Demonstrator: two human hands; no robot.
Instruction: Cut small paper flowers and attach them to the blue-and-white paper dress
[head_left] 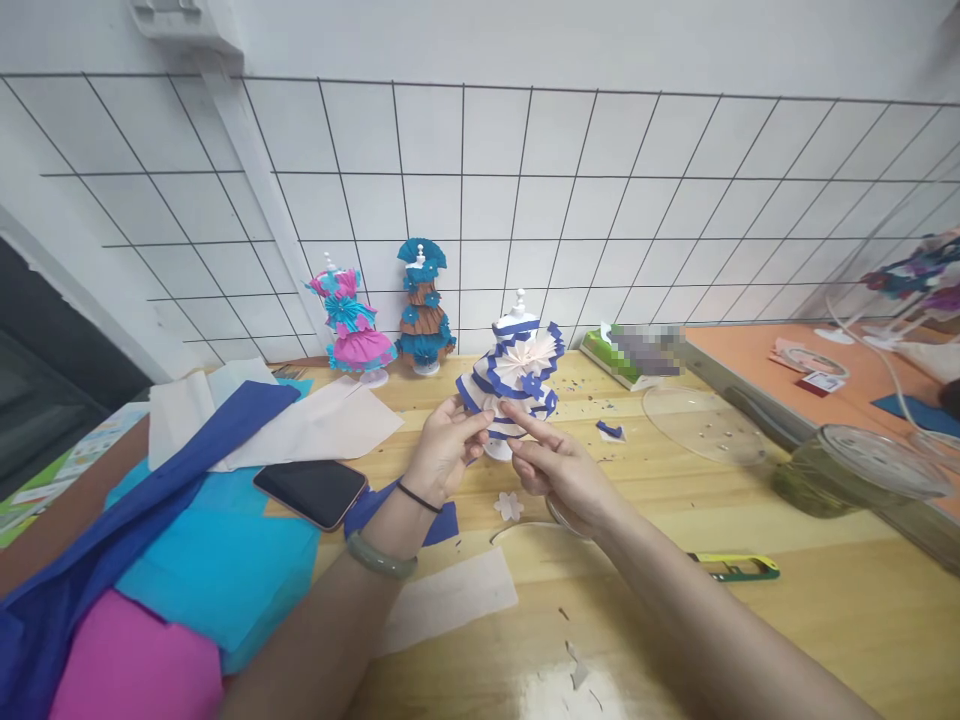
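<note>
A small dress form in a ruffled white paper dress with blue edging (525, 355) stands upright in front of me, a pleated white fan on its chest. Before its skirt, my left hand (450, 445) pinches a small pale paper piece (493, 406) between thumb and fingers. My right hand (566, 475) reaches in from the other side, its index finger stretched to that piece and its other fingers loosely bent and apart. Whether the piece touches the skirt I cannot tell. A white paper flower (508, 506) lies on the table below. Under my right hand a curved thing with a white strip (517, 530) is partly hidden.
Two more dressed forms, pink and blue (361, 345) and brown and teal (426, 320), stand by the wall. Left lie a phone (311, 493) and coloured paper sheets (225, 570). Right are a utility knife (739, 567), a clear round lid (697, 425) and a clear container (855, 470).
</note>
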